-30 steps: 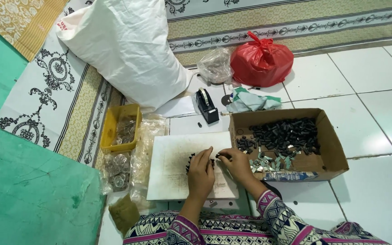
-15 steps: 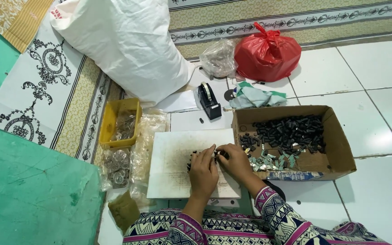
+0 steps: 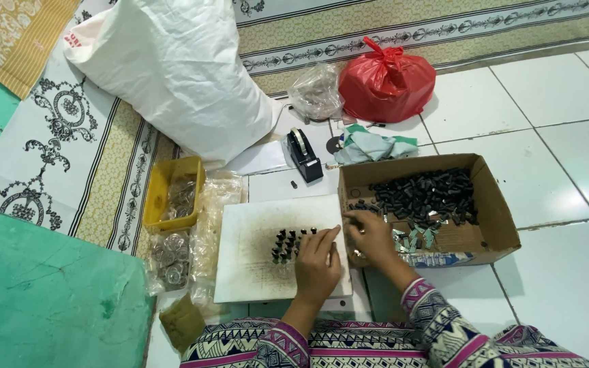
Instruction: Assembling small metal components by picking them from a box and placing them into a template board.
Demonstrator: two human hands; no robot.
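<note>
Your left hand [image 3: 316,262] lies flat on the white square board [image 3: 253,255] on the tiled floor [image 3: 553,95], fingers together and stretched over the right edge of a cluster of small black upright pieces [image 3: 288,244]; it presses down and grips nothing. Your right hand [image 3: 371,235] sits just right of the board's far right corner, against the near left corner of the open brown cardboard box [image 3: 495,211], fingers drawn together in a pinch. Whether a piece sits between the fingertips I cannot tell: they are too small here.

The loose black pieces [image 3: 420,194] are heaped in the far half of the box, well within reach of your right hand.

To do this step well, judging from the layout:
- Keep your left hand steadying the board, but slide the fingers clear of the standing pieces so that none tip.
- Pick 1 piece at a time from the heap's near edge.
- Set each piece upright just beside the cluster, filling rows rightward, toward the box.
- Hold your right wrist low over the box wall so the sleeve does not drag pieces out.

The yellow plastic tray [image 3: 172,194] and the clear plastic bags of round clear parts [image 3: 172,255] lie left of the board; the black tape dispenser [image 3: 303,155] stands beyond it.
</note>
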